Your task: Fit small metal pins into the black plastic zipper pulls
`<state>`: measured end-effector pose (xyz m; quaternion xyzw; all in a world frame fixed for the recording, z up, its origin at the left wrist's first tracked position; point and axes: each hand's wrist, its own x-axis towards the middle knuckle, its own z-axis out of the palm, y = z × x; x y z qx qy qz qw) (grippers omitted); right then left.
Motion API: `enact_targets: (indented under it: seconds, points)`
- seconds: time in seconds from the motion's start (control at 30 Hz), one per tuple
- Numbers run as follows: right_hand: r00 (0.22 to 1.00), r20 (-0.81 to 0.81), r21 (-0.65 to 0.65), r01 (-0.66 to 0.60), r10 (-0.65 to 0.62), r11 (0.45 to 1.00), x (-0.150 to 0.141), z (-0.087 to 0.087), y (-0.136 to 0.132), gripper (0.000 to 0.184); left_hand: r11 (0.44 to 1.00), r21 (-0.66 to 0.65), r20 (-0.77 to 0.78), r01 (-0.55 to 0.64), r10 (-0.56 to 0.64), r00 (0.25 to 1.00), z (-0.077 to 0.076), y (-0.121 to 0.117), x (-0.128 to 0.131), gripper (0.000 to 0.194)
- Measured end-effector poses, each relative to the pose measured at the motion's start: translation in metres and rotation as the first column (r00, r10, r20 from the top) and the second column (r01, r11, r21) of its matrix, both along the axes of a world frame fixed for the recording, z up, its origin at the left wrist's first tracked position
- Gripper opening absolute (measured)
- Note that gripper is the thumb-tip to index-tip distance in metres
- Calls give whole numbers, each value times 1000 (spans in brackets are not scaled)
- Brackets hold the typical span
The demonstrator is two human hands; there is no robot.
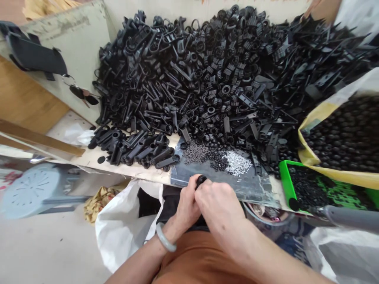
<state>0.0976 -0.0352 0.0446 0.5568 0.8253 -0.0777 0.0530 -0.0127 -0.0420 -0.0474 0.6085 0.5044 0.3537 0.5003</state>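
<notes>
The person's left hand, with a pale bangle around its wrist, and right hand meet just in front of the near edge of the workbench. The fingers of both are curled in tightly around a black plastic part, whose rounded end shows between the two hands; the rest of it is covered, and most fingertips are hidden, so their exact grip cannot be told.

Just beyond the hands, on a dark grey mat, lie a pile of small brownish-grey pieces, some small black pieces and a heap of silvery pins. To the left, black handle-like parts lie side by side near the bench edge. A large mound of black plastic components covers the back of the bench. To the right stands a green tray holding small black pieces, next to an open sack filled with round black pieces. A white bag hangs open below the bench, left of the hands.
</notes>
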Motion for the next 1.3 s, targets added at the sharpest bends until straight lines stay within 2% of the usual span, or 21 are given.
enact_targets:
  seconds: [0.13, 0.23, 0.3, 0.4, 0.47, 0.5, 0.53, 0.6, 0.67, 0.7, 0.73, 0.77, 0.83, 0.93, 1.0, 1.1, 1.3]
  points:
    - [986, 123, -7, 116, -114, 993, 5, -2, -20, 25, 995, -37, 19, -89, 89, 996, -2, -5, 5, 26]
    - [979, 94, 41, 178, -181, 983, 17, -14, -31, 33, 992, -74, 71, -98, 104, 992, -4, -4, 6, 22]
    - [980, 47, 62, 188, -191, 980, 26, -21, -34, 38, 983, -155, 143, -97, 119, 982, -5, -2, 6, 22]
    - [974, -122, 53, 200, -192, 978, 46, -25, -34, 34, 919, -382, 284, -101, 220, 933, 0, 4, 5, 27]
    - [906, -359, 31, 252, -224, 967, 61, -26, -31, 31, 853, -511, 353, -104, 319, 879, 6, 8, 5, 33]
    - [829, -496, -3, 297, -259, 955, 67, -27, -30, 31, 828, -551, 375, -103, 355, 856, 9, 10, 5, 36]
    - [719, -623, -61, 349, -308, 935, 72, -29, -28, 31, 812, -575, 391, -99, 378, 839, 13, 10, 6, 38]
    - [432, -787, -251, 426, -440, 869, 77, -35, -23, 35, 805, -589, 423, -73, 384, 821, 19, 10, 8, 40]
    - [131, -808, -482, 415, -575, 772, 74, -43, -19, 44, 825, -565, 463, -25, 341, 818, 23, 7, 9, 41]
    - [7, -776, -582, 378, -630, 721, 71, -47, -17, 51, 843, -538, 481, 4, 303, 823, 25, 5, 10, 42]
    - [-83, -732, -661, 325, -676, 676, 67, -51, -16, 58, 861, -508, 494, 34, 258, 830, 26, 3, 10, 42]
    - [-138, -688, -719, 267, -713, 642, 64, -54, -14, 64, 873, -484, 498, 61, 218, 839, 26, 2, 10, 43]
    - [-155, -633, -774, 153, -758, 615, 58, -56, -10, 67, 881, -463, 490, 94, 166, 856, 27, -1, 10, 43]
    - [-90, -635, -772, 54, -767, 633, 54, -56, -5, 58, 876, -471, 461, 107, 140, 876, 29, -2, 10, 43]
    - [-77, -662, -749, 40, -746, 661, 53, -55, -2, 53, 879, -462, 446, 118, 116, 887, 31, -1, 10, 48]
    - [-98, -696, -717, 41, -711, 696, 50, -54, 0, 50, 905, -413, 424, 104, 90, 901, 33, -1, 12, 53]
    - [-150, -711, -698, 34, -687, 715, 44, -54, -1, 49, 938, -347, 337, 21, 104, 936, 31, -5, 15, 39]
